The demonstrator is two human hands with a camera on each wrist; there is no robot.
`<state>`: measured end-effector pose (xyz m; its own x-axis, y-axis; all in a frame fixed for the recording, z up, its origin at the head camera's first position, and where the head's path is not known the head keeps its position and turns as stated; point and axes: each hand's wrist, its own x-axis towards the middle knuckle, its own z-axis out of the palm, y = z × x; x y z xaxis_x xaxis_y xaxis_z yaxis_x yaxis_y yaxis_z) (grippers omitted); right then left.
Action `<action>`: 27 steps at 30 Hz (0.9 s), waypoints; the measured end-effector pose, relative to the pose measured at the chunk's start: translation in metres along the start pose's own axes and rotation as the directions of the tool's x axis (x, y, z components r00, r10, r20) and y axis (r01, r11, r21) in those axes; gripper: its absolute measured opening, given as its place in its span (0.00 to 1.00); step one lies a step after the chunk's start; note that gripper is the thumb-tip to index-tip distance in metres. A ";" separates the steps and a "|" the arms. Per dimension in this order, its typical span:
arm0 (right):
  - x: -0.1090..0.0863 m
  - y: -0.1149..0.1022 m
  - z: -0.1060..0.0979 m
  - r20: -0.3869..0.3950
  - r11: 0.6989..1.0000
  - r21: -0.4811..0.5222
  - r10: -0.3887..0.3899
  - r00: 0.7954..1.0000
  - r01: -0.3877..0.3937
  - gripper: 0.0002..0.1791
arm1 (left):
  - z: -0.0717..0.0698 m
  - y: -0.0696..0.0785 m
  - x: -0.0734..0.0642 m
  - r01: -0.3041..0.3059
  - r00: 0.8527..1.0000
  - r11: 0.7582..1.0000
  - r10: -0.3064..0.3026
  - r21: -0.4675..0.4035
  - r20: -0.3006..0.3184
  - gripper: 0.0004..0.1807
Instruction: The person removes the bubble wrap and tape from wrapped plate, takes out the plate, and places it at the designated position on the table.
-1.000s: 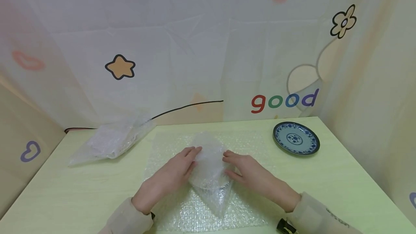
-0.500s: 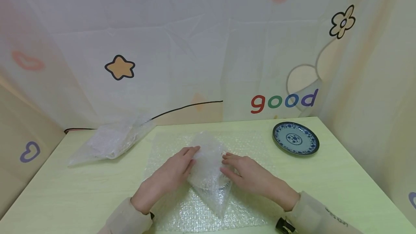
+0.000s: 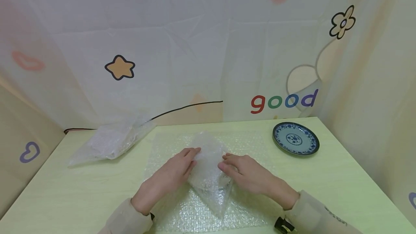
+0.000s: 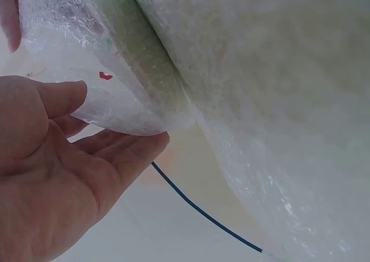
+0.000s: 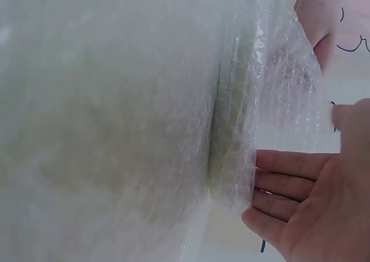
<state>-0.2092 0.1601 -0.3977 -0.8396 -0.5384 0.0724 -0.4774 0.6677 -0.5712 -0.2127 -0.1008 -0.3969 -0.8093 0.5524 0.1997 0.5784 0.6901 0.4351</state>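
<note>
A folded bubble wrap bundle (image 3: 208, 176) lies in the head view with one pointed flap toward me. A curved edge shows faintly through it, but what is inside cannot be told. My left hand (image 3: 177, 165) touches the bundle's left side with extended fingers. Opposite it, my right hand (image 3: 248, 172) rests against the right side, its thumb on the top layer. In the left wrist view, the fingertips (image 4: 156, 143) meet the wrapped edge and the thumb stands apart. Straight fingers (image 5: 283, 184) touch the bundle's side in the right wrist view.
Beneath the bundle, a flat sheet of bubble wrap (image 3: 182, 208) covers the middle of the pale table (image 3: 341, 190). A blue-patterned plate (image 3: 295, 138) lies at the back right. Another heap of bubble wrap (image 3: 112, 140) sits at the back left. A printed curtain (image 3: 195, 53) hangs behind.
My right thumb has slid a little to the left, further over the top of the bundle. The left hand and the bundle have stayed nearly still.
</note>
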 end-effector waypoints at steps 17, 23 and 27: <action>0.003 -0.002 0.001 -0.043 0.989 -0.131 -0.080 0.996 0.073 0.06 | -0.001 0.000 0.002 0.084 0.996 0.996 -0.085 -0.027 -0.039 0.22; 0.003 -0.002 0.002 -0.051 0.987 -0.137 -0.087 0.995 0.080 0.07 | -0.005 -0.005 0.000 0.114 0.991 0.991 -0.118 -0.066 -0.062 0.22; 0.003 -0.001 0.004 -0.067 0.991 -0.125 -0.062 0.996 0.053 0.06 | -0.006 -0.005 -0.001 0.099 0.992 0.993 -0.104 -0.063 -0.071 0.23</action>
<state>-0.2106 0.1556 -0.4001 -0.8240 -0.5429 0.1623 -0.5500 0.6974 -0.4596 -0.2156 -0.1078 -0.3943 -0.8702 0.4434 0.2150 0.4874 0.7110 0.5068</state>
